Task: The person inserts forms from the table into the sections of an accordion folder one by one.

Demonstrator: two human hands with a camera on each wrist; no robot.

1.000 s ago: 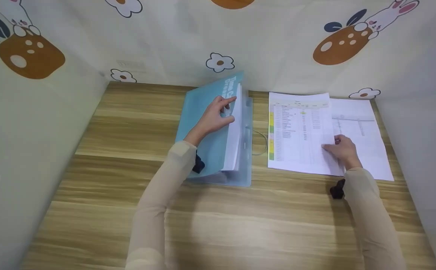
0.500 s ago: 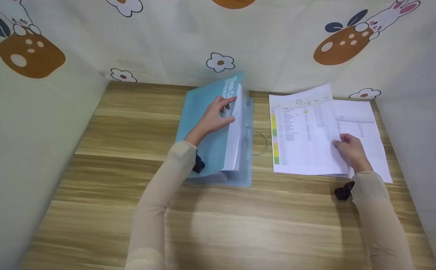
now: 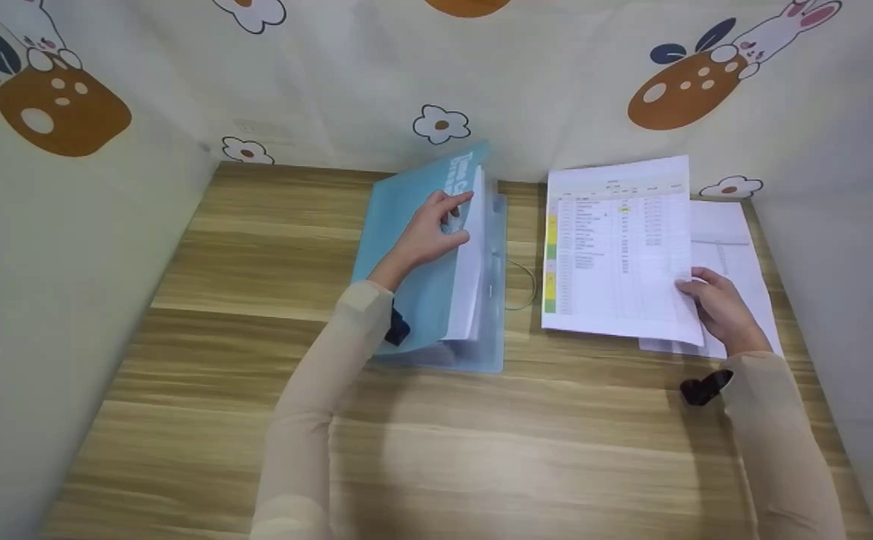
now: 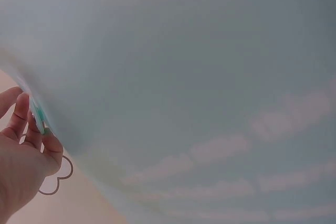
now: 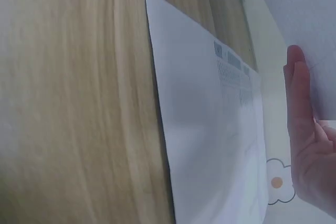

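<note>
A light blue document folder [image 3: 414, 206] stands partly opened, with white pages [image 3: 466, 277] under its raised cover. My left hand [image 3: 429, 236] holds the cover's free edge; in the left wrist view the fingers bend at that edge beside a small green piece [image 4: 39, 116]. To the right, my right hand [image 3: 721, 304] pinches the right edge of a printed sheet [image 3: 631, 296] with a coloured strip down its left side. That sheet is raised over a second printed sheet [image 3: 740, 277], partly hiding it. In the right wrist view, the lower paper [image 5: 194, 93] lies on the wood.
A thin elastic loop [image 3: 532, 285] sticks out from the folder's right side. The wooden tabletop [image 3: 481, 450] is bounded at the back and sides by pale cloth walls [image 3: 346, 82] printed with flowers, oranges and rabbits. A black wrist camera [image 3: 706, 388] hangs under the right sleeve.
My right hand has shifted rightward, lifting the printed sheet and drawing it to the right over the other one. My left hand and the folder stay where they were.
</note>
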